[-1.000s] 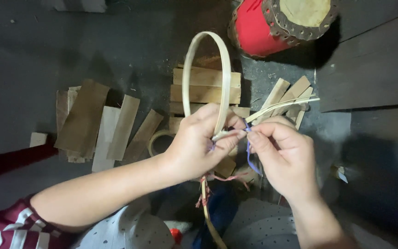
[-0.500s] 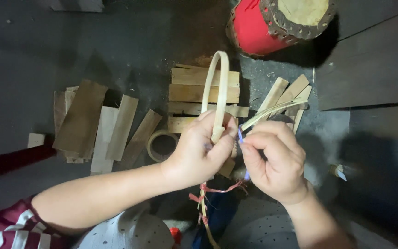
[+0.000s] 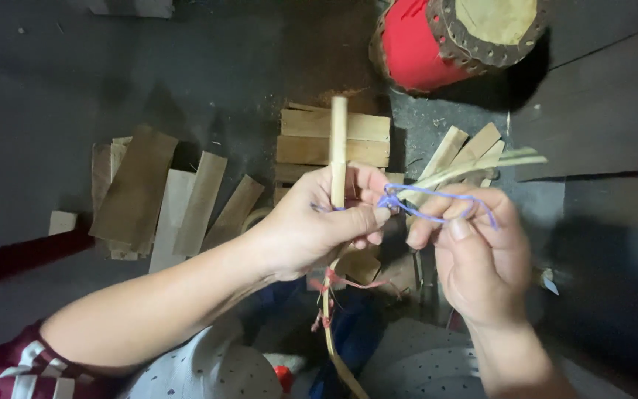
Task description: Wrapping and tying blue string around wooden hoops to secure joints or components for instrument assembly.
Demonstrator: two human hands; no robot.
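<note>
Head view, looking down at two bare hands working over a dark floor. The left hand [image 3: 319, 225] is closed around a bent bamboo strip [image 3: 338, 151], seen edge-on here so that it reads as a single pale upright bar rising above the fist; its lower end runs down past the wrist toward the bottom edge. A red thread [image 3: 337, 281] is tied around the strip just below the left hand, its loose ends hanging free. The right hand [image 3: 474, 255] is curled shut, pinching a blue thread [image 3: 437, 210] between thumb and forefinger; the thread loops across the top of the knuckles and runs left to the strip, where the left thumb presses on it. The right hand also holds thin pale slivers [image 3: 481, 164] that fan out up and to the right. The two hands are close together, their fingertips nearly touching at the blue thread. On the floor behind the hands lies a stack of short flat wooden slats [image 3: 304, 137]; to the left, well apart from the hands, more slats [image 3: 156, 196] lie scattered and overlapping. A red drum [image 3: 452, 33] with a tan skin head and a scalloped brown rim stands at the top, right of centre. A dark board [image 3: 599, 111] lies at the right.
</note>
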